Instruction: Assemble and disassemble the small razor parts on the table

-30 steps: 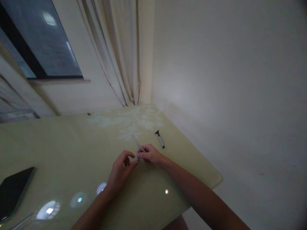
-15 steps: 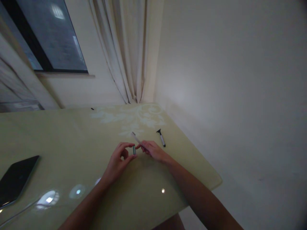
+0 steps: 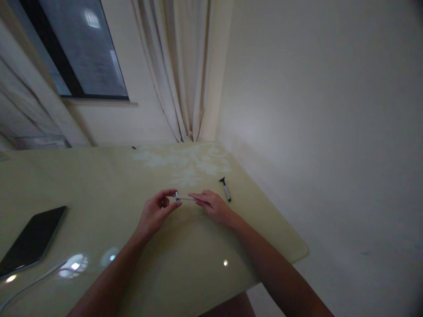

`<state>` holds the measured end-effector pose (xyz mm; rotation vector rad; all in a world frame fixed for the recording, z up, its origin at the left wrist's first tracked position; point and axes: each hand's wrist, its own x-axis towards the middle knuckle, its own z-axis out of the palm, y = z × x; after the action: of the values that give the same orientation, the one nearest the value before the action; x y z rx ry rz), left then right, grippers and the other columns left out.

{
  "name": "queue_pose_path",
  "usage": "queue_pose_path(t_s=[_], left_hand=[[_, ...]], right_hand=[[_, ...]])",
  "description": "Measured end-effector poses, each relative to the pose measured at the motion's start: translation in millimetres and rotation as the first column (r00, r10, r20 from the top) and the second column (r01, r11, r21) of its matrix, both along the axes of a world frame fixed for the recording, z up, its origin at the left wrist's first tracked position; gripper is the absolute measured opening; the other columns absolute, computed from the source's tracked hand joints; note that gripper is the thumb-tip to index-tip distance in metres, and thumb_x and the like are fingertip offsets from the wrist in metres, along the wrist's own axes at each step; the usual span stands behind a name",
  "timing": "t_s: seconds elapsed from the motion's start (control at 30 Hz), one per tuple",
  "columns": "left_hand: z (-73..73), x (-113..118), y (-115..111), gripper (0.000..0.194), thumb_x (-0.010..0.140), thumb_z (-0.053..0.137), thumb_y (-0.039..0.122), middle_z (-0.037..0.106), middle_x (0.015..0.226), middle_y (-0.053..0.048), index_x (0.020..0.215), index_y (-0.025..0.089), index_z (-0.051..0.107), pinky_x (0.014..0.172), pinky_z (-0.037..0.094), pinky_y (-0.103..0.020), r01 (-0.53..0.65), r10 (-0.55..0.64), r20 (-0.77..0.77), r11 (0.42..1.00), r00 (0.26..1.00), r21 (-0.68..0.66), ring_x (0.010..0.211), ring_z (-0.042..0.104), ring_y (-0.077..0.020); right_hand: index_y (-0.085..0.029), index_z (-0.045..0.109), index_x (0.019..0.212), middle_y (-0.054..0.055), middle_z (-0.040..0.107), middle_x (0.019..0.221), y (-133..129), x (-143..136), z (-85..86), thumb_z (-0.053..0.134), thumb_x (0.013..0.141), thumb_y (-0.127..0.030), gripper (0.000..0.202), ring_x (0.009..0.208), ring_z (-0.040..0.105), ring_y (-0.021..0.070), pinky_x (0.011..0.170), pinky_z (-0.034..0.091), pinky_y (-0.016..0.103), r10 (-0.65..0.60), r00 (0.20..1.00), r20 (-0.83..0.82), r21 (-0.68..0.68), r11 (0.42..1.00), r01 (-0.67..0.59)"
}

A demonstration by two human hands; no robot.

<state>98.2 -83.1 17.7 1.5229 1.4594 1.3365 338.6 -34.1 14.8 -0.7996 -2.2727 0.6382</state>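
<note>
Between the thumb and forefinger of my left hand [image 3: 159, 208] is a small dark cartridge-like piece [image 3: 176, 196], held upright near the middle of the table. My right hand [image 3: 213, 206] pinches a thin, pale stick-like handle [image 3: 187, 198], which points left and meets the small piece. The stick's left end overlaps the piece, and whether the two are joined cannot be made out. A razor with a black head and grey handle [image 3: 226, 191] lies on the table just beyond my right hand.
A dark tablet [image 3: 33, 240] lies on the glossy table [image 3: 185, 273] at the left, with a white cable [image 3: 36, 281] near it. A tiny black item [image 3: 134, 147] is at the far edge. Curtains and a wall stand behind and to the right.
The pale stick has swung from slanting up and away to nearly level, its tip now at the small piece. My left hand has moved slightly left, and the view has shifted a little.
</note>
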Motion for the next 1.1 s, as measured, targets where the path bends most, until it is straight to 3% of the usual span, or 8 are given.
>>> queue_pose_path(t_s=[0.13, 0.27, 0.4, 0.5, 0.67, 0.77, 1.1], left_hand=[[0.2, 0, 5, 0.054, 0.066, 0.084, 0.049, 0.057, 0.066, 0.004, 0.108, 0.016, 0.075, 0.055, 0.037, -0.025, 0.009, -0.009, 0.018, 1.0, 1.0, -0.007, 0.057, 0.046, -0.0119], [-0.3, -4, 12, 0.055, 0.067, 0.082, 0.049, 0.063, 0.074, 0.001, 0.111, 0.016, 0.075, 0.057, 0.039, -0.025, -0.009, 0.009, 0.015, 1.0, 1.0, -0.011, 0.06, 0.049, -0.0121], [-4.1, -4, 17, 0.052, 0.066, 0.082, 0.047, 0.066, 0.077, 0.0, 0.107, 0.016, 0.076, 0.057, 0.04, -0.025, 0.025, -0.025, 0.0, 1.0, 1.0, -0.019, 0.059, 0.048, -0.0119], [-8.2, -3, 21, 0.052, 0.066, 0.081, 0.048, 0.069, 0.086, -0.003, 0.108, 0.017, 0.075, 0.056, 0.04, -0.025, -0.007, 0.006, 0.028, 1.0, 1.0, 0.013, 0.06, 0.048, -0.0117], [-17.9, -6, 26, 0.052, 0.067, 0.081, 0.049, 0.058, 0.07, 0.002, 0.107, 0.016, 0.075, 0.053, 0.032, -0.024, 0.016, -0.016, 0.03, 1.0, 0.999, 0.005, 0.055, 0.039, -0.0103], [-21.5, -7, 28, 0.053, 0.069, 0.08, 0.05, 0.061, 0.078, 0.001, 0.11, 0.017, 0.074, 0.054, 0.034, -0.024, 0.003, -0.005, 0.058, 0.999, 0.998, 0.038, 0.057, 0.04, -0.0101], [-18.2, -4, 34, 0.058, 0.062, 0.083, 0.055, 0.057, 0.074, 0.002, 0.103, 0.015, 0.075, 0.053, 0.03, -0.024, -0.017, 0.013, 0.08, 0.999, 0.997, 0.049, 0.056, 0.037, -0.0093]], right_hand=[[-0.025, 0.064, 0.142, 0.003, 0.058, 0.085, 5, -1, -7.2, 0.052, 0.107, -0.028, 0.037, 0.083, 0.055, 0.0181, 0.079, 0.043, 0.028, -0.07, 0.997, -0.03, -0.011, 0.997, 0.07], [-0.023, 0.069, 0.137, 0.004, 0.06, 0.086, 9, -4, -12.1, 0.057, 0.105, -0.025, 0.034, 0.082, 0.056, 0.0172, 0.079, 0.044, 0.027, -0.002, 1.0, -0.006, -0.033, 0.999, 0.002], [-0.022, 0.071, 0.134, 0.004, 0.061, 0.085, 11, -11, -17.3, 0.059, 0.104, -0.024, 0.033, 0.082, 0.055, 0.0174, 0.079, 0.042, 0.028, -0.141, 0.99, -0.017, -0.001, 0.99, 0.141], [-0.023, 0.071, 0.133, 0.004, 0.063, 0.084, 12, -15, -21.0, 0.061, 0.102, -0.024, 0.033, 0.08, 0.055, 0.0166, 0.077, 0.043, 0.027, -0.13, 0.991, -0.017, -0.013, 0.991, 0.13], [-0.021, 0.074, 0.129, 0.005, 0.066, 0.084, 12, -16, -21.0, 0.061, 0.101, -0.024, 0.031, 0.077, 0.055, 0.0164, 0.075, 0.043, 0.027, -0.224, 0.974, 0.012, -0.002, 0.975, 0.224], [-0.023, 0.074, 0.129, 0.004, 0.067, 0.086, 13, -16, -19.3, 0.061, 0.101, -0.025, 0.032, 0.077, 0.056, 0.016, 0.074, 0.043, 0.026, -0.206, 0.978, 0.045, 0.018, 0.979, 0.205], [-0.022, 0.073, 0.131, 0.009, 0.071, 0.096, 16, -20, -21.4, 0.056, 0.103, -0.024, 0.033, 0.089, 0.061, 0.0201, 0.082, 0.045, 0.028, -0.326, 0.935, 0.137, 0.144, 0.941, 0.307]])
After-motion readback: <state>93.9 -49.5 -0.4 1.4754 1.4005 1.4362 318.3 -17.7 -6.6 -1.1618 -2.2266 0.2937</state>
